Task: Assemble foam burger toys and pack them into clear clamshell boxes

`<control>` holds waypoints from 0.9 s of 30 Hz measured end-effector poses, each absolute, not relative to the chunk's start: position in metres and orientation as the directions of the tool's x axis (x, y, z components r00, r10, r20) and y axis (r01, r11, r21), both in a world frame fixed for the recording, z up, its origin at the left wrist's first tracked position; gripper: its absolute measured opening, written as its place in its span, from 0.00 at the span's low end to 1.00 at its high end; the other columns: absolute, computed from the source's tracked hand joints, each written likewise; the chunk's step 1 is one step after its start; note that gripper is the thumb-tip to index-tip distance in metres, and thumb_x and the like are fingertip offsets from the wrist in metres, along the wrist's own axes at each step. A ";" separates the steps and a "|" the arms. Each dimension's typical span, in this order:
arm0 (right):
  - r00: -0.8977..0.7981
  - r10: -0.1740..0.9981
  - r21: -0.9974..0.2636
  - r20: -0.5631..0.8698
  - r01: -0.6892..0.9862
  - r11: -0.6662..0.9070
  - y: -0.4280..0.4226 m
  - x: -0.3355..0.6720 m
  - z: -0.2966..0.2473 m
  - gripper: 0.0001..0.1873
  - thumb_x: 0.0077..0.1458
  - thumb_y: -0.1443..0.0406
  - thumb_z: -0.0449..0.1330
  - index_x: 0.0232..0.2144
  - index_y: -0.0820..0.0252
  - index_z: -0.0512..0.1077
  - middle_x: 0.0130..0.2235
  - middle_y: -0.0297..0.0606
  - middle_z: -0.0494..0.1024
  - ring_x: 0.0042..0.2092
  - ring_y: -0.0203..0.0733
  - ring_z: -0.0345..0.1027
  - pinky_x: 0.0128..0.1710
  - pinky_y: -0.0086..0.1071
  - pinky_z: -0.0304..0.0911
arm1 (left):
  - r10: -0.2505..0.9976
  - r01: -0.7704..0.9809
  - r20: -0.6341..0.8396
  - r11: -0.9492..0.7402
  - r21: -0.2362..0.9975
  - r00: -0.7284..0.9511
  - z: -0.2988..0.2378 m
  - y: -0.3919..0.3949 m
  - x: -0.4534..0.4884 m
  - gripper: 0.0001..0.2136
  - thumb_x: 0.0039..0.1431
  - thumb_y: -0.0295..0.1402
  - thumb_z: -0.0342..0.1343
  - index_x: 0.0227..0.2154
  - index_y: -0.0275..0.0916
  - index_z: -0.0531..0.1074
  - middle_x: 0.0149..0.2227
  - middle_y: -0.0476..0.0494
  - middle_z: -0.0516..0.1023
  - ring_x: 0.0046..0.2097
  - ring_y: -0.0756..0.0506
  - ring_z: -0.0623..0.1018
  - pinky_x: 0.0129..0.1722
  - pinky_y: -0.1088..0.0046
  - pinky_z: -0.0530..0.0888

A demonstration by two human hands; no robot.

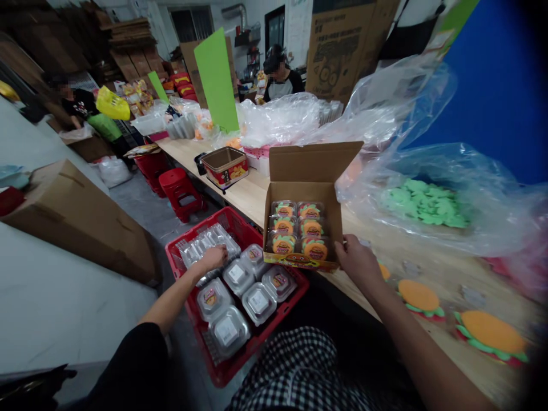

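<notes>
My left hand (216, 256), fingers curled, is on a row of clear plastic boxes (199, 246) at the far end of a red crate (222, 377). It seems to grip one of them, though its fingertips are partly hidden. More clear plastic boxes (229, 331), some with burger labels and some with white stickers, lie in the nearer part of the crate. My right hand (353, 257) is closed on the right front corner of an open cardboard box (319, 165). Several clear packs with orange burger toys (311, 228) stand inside in two columns, and its lid is up.
Foam burgers (492, 334) lie along the wooden table (363, 297) at right. Behind them a clear bag holds green foam pieces (428, 200). A red tin (225, 166) stands on the table, with red stools (182, 191) beside it. Two people work farther back.
</notes>
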State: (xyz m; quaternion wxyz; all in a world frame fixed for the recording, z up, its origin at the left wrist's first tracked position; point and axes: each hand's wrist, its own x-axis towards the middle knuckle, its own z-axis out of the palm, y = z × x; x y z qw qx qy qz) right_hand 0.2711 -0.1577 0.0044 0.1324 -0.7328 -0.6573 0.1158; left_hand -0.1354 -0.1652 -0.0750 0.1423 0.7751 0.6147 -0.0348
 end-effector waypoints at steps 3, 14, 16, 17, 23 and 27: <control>0.082 0.997 -0.385 -0.003 0.920 -0.077 -0.157 0.273 0.004 0.16 0.55 0.62 0.46 0.42 0.65 0.64 0.28 0.43 0.74 0.28 0.41 0.68 0.25 0.29 0.52 | 0.962 0.961 -0.142 -0.206 0.185 0.234 -0.060 -0.172 -0.140 0.10 0.53 0.32 0.47 0.24 0.34 0.70 0.33 0.38 0.71 0.34 0.47 0.69 0.36 0.72 0.66; 0.088 0.961 -0.422 0.263 0.906 0.032 -0.168 0.266 0.012 0.29 0.55 0.52 0.41 0.50 0.68 0.58 0.40 0.52 0.72 0.39 0.51 0.67 0.31 0.38 0.60 | 0.966 0.828 0.256 -0.168 0.536 0.030 0.074 -0.202 -0.188 0.11 0.55 0.37 0.46 0.25 0.36 0.66 0.43 0.41 0.69 0.45 0.46 0.67 0.47 0.67 0.62; 0.020 0.885 -0.415 0.466 0.888 0.198 -0.172 0.257 0.022 0.28 0.55 0.53 0.43 0.49 0.68 0.59 0.42 0.53 0.69 0.44 0.52 0.64 0.37 0.41 0.60 | 0.972 0.672 0.234 -0.155 0.724 -0.028 0.106 -0.217 -0.185 0.09 0.54 0.36 0.48 0.26 0.35 0.67 0.45 0.40 0.69 0.44 0.45 0.68 0.47 0.66 0.62; -0.032 0.839 -0.412 0.543 0.861 0.299 -0.174 0.251 0.030 0.26 0.55 0.54 0.44 0.48 0.68 0.61 0.42 0.52 0.69 0.44 0.52 0.63 0.40 0.41 0.60 | 0.976 0.567 0.213 -0.153 0.810 -0.040 0.120 -0.225 -0.181 0.08 0.53 0.36 0.49 0.26 0.35 0.67 0.46 0.40 0.69 0.45 0.44 0.69 0.47 0.66 0.63; -0.314 0.690 -0.524 0.652 0.471 0.710 -0.194 0.206 0.095 0.20 0.52 0.58 0.52 0.47 0.60 0.63 0.48 0.46 0.68 0.50 0.48 0.58 0.50 0.46 0.53 | 0.989 -0.028 0.089 -0.086 0.996 0.119 0.164 -0.249 -0.123 0.06 0.48 0.31 0.55 0.23 0.33 0.66 0.45 0.35 0.71 0.41 0.41 0.73 0.43 0.65 0.66; -0.570 0.703 -0.836 0.426 0.049 0.546 -0.213 0.191 0.123 0.31 0.46 0.58 0.59 0.52 0.57 0.56 0.48 0.44 0.68 0.48 0.45 0.63 0.47 0.40 0.59 | 0.925 -0.148 -0.004 0.065 0.987 0.379 0.160 -0.244 -0.066 0.06 0.45 0.30 0.57 0.22 0.32 0.67 0.40 0.35 0.74 0.38 0.41 0.74 0.40 0.64 0.68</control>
